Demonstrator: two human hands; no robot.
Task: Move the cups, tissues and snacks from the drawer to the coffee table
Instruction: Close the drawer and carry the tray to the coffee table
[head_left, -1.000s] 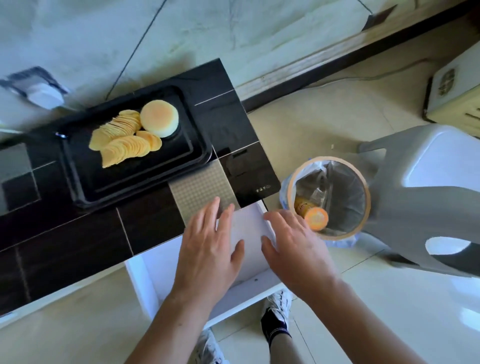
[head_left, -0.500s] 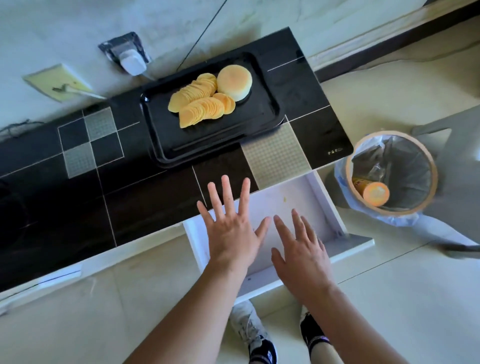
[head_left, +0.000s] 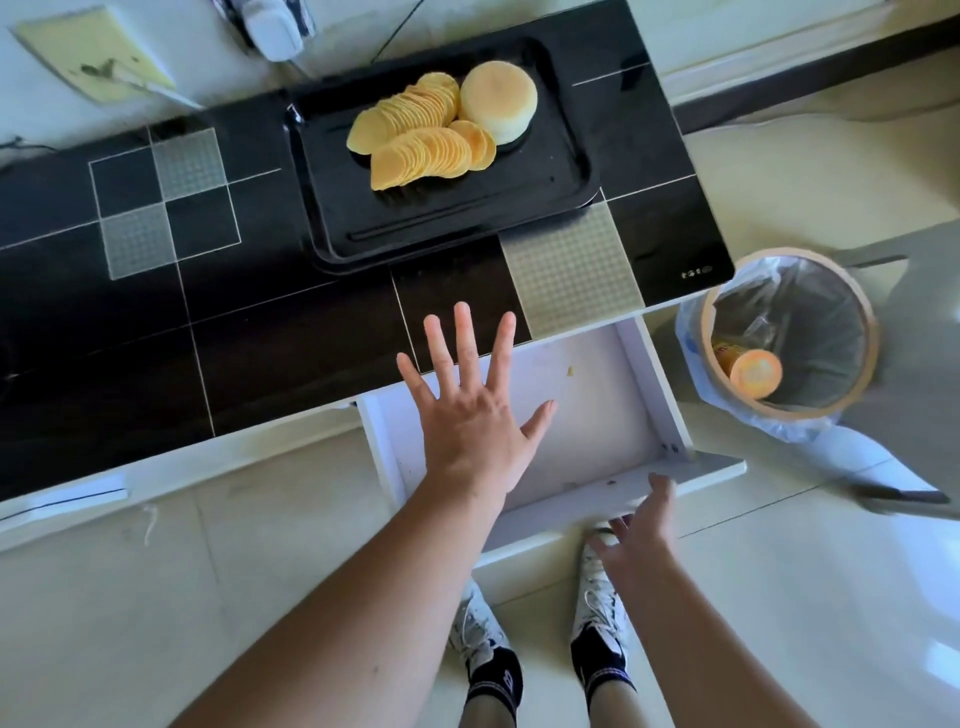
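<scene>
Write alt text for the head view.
A left hand spreads open over an open white drawer while the right hand touches its front panel. Beyond, a black tray of yellow potato chips sits on a black tiled coffee table.

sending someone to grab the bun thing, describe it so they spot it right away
Start at the black glass coffee table and find the black tray near its right end. At the tray's far right sits the bun: a thick, pale round cake with a browned top, touching the fanned potato chips, which are thin and yellow.
</scene>
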